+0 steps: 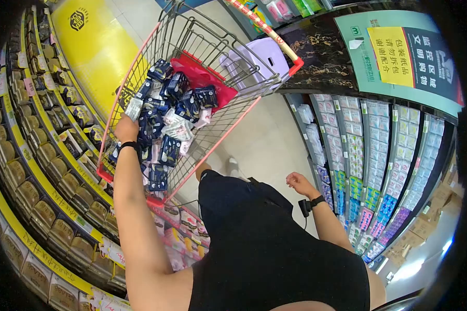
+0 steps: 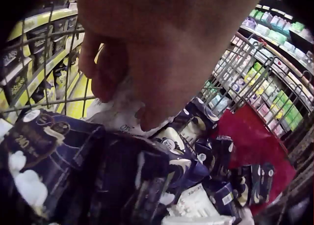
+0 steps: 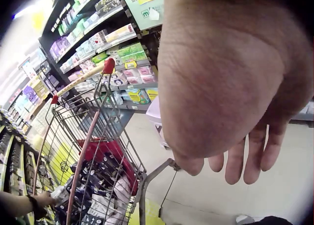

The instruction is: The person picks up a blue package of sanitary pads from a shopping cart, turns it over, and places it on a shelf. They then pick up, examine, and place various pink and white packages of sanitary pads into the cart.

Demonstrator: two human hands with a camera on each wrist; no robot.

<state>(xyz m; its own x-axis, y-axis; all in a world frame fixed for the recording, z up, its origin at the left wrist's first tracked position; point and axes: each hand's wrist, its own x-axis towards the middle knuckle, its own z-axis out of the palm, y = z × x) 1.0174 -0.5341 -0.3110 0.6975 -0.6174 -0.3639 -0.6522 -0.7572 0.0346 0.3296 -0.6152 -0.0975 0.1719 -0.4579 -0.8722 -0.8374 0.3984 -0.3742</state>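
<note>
My left hand (image 1: 126,129) pinches a small white soft pack (image 1: 134,109) at the left side of a wire shopping cart (image 1: 213,136). In the left wrist view, fingers and thumb close on that white pack (image 2: 117,112), just above navy packs (image 2: 54,151) printed with white flowers. Several more navy packs (image 1: 169,150) are heaped in the cart, mixed with white and pale pink ones. A red panel (image 1: 205,78) stands behind the heap. Over the floor beside my body, my right hand (image 1: 302,185) hangs with loosely bent fingers and holds nothing.
Shelves of dark packs (image 1: 41,199) run close along the left of the cart. On the right stand shelves of small coloured packs (image 1: 355,150). A lilac plastic stool (image 1: 264,62) is beyond the cart, near a sign board (image 1: 399,57).
</note>
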